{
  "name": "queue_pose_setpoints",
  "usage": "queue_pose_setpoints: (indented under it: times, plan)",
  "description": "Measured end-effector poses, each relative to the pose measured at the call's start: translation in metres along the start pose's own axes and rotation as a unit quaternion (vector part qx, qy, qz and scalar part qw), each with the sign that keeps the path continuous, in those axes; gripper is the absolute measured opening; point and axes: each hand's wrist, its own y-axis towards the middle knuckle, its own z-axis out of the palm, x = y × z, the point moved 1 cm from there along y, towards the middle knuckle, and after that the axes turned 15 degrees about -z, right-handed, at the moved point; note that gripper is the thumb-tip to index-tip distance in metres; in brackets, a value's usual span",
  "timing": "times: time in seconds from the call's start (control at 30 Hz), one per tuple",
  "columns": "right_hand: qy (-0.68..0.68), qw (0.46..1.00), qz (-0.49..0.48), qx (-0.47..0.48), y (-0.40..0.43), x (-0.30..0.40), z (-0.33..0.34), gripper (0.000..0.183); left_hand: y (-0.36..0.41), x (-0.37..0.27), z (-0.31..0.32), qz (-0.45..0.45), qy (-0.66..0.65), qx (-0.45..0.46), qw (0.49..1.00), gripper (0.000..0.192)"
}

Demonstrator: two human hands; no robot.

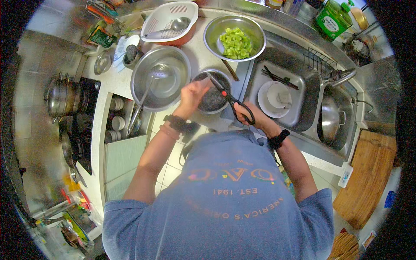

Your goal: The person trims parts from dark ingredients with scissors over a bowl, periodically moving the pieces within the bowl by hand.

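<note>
My left hand (191,97) pinches a thin, pale strip of food (204,83) whose kind I cannot tell. In my right hand (252,113) is a pair of black-handled kitchen scissors (229,98), with fingers around the handle loops. The blades point up and left, close beside the strip; whether they touch it is unclear. Both hands are above a round metal-rimmed bowl (215,104) with a dark inside, whose contents are blurred. Beyond it, a steel bowl (210,45) holds chopped green vegetable pieces (236,44).
Left of my hands stands a large steel basin (178,58) with a slotted ladle (149,91). A white colander (152,19) sits behind. Bowls (274,112) and chopsticks (279,78) lie in the sink (300,97) at right. A pot (63,99) is on the stove; a wooden board (367,178) stands far right.
</note>
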Motion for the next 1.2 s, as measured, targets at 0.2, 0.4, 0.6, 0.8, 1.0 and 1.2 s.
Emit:
queue_pose_setpoints:
  times: [0.2, 0.4, 0.6, 0.8, 1.0, 1.2]
  plan:
    - [0.141, 0.989, 0.032, -0.031, -0.004, 0.01, 0.003, 0.053, -0.002, 0.001, -0.014, -0.013, 0.116, 0.023, 0.993, 0.009]
    - [0.174, 0.981, 0.064, -0.058, -0.007, 0.01, -0.002, 0.052, -0.004, 0.002, -0.021, -0.018, 0.375, -0.043, 0.926, 0.017]
    - [0.11, 0.989, 0.042, -0.093, -0.009, 0.002, -0.009, 0.053, -0.006, 0.006, -0.013, 0.062, 0.691, 0.014, 0.72, 0.017]
    - [0.1, 0.989, 0.044, -0.102, -0.013, 0.008, -0.006, 0.052, 0.01, 0.007, -0.01, 0.042, 0.817, -0.131, 0.56, 0.03]
    - [0.131, 0.986, 0.044, -0.09, -0.014, 0.007, -0.009, 0.051, 0.034, 0.033, 0.007, 0.055, 0.899, -0.092, 0.425, 0.04]
    - [0.147, 0.983, 0.034, -0.101, -0.017, 0.007, -0.012, 0.049, 0.073, 0.012, -0.015, -0.052, 0.806, 0.027, 0.589, 0.024]
